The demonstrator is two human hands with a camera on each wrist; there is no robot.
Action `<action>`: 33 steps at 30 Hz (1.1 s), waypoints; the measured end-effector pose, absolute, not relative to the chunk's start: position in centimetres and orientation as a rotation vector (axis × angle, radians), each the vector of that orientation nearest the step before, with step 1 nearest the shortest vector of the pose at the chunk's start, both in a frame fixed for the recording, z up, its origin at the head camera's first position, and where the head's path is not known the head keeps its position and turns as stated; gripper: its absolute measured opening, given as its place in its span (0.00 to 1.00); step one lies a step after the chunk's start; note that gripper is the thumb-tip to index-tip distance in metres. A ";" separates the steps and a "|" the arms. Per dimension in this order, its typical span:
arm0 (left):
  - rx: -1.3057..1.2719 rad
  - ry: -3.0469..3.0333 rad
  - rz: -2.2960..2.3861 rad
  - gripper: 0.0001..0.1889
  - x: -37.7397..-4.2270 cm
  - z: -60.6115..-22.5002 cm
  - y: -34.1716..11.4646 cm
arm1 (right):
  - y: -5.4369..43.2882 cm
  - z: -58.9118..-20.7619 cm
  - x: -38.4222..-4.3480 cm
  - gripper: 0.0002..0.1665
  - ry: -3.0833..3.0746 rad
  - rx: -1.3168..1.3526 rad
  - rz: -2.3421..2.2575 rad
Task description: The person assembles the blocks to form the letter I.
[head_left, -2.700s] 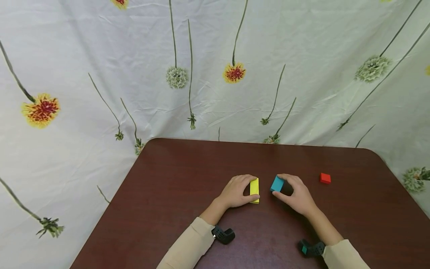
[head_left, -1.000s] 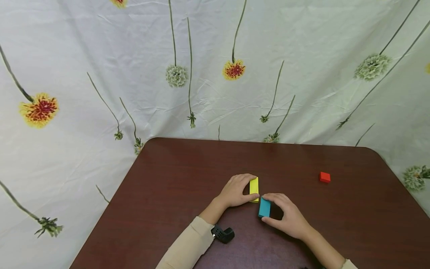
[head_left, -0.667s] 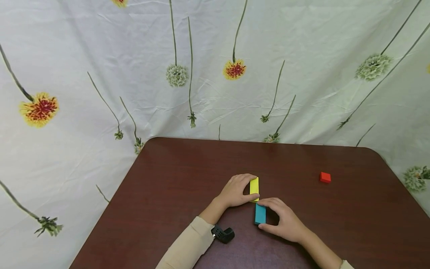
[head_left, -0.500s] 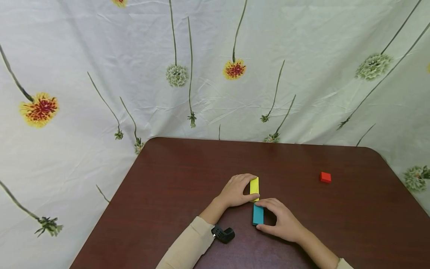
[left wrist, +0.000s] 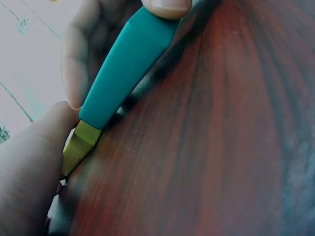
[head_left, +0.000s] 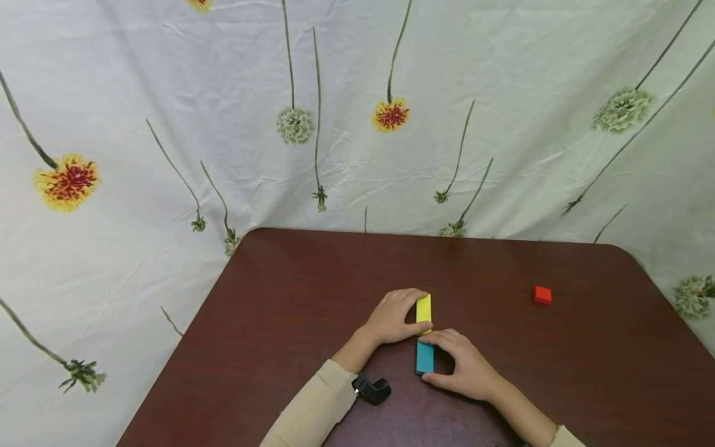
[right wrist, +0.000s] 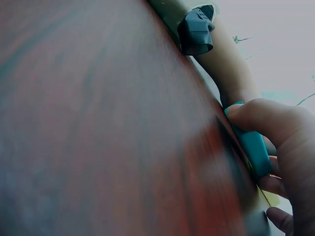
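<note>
A yellow rectangular block (head_left: 424,312) lies on the dark brown table, its long side pointing away from me. My left hand (head_left: 391,318) holds it from the left, thumb at the near end and fingers at the far end. Just nearer to me is a blue block (head_left: 424,358), lined up end to end with the yellow one. My right hand (head_left: 465,366) grips the blue block by its two ends from the right. In the left wrist view the blue block (left wrist: 125,69) seems to meet the yellow block (left wrist: 80,145); the right fingertips partly hide the join.
A small red block (head_left: 542,295) sits farther back to the right on the table (head_left: 313,279). Behind the table's far edge hangs a white cloth (head_left: 234,74) printed with flowers. A black wrist device (head_left: 371,389) is worn on the left wrist.
My right hand has brought the blue block leftward and nearer to me, from right of the yellow block to its near end, straightening it. My left hand and the yellow block have stayed put.
</note>
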State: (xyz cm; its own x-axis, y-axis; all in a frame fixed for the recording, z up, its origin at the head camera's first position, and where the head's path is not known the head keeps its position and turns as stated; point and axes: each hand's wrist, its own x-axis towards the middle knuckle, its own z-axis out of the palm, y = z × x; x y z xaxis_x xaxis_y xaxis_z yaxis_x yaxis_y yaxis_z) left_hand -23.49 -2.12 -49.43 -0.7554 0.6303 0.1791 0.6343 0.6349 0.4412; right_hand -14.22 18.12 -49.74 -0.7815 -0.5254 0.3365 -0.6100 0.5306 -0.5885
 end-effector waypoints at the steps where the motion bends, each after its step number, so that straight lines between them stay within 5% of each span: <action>1: -1.097 -2.832 -0.772 0.33 -23.5 -49.4 -2.1 | 18.1 -49.8 -14.2 0.34 -2.644 0.987 1.088; 33: -1.082 -2.849 -0.796 0.33 -23.6 -49.5 -2.1 | 18.3 -50.8 -14.9 0.29 -2.499 1.053 1.121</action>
